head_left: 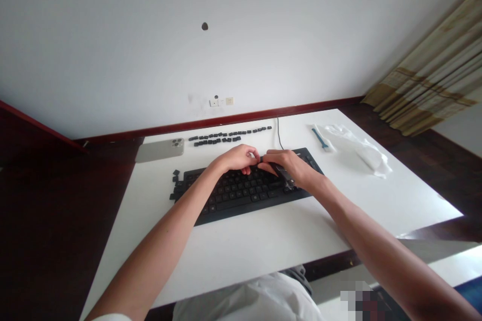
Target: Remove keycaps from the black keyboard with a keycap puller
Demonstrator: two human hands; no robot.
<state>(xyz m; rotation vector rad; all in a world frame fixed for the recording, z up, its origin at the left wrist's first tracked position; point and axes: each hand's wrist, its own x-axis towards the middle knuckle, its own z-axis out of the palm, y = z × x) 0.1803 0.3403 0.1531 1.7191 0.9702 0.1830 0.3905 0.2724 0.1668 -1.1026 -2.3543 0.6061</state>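
A black keyboard (241, 195) lies on the white table (263, 246) in front of me. Both hands hover over its upper middle, fingertips meeting. My left hand (239, 157) is closed in a pinch on a small black keycap (260, 159). My right hand (286, 164) is closed too, its fingers touching the same keycap; a dark tool-like object seems to lie under its palm, but I cannot make it out. Two rows of removed keycaps (229, 136) lie behind the keyboard. A few more loose keycaps (175, 183) sit at its left end.
A phone (160, 150) lies face down at the back left of the table. A blue-handled tool (320, 139) and crumpled clear plastic wrap (361, 153) rest at the back right. The keyboard cable (279, 133) runs toward the wall. A curtain (433, 85) hangs on the right.
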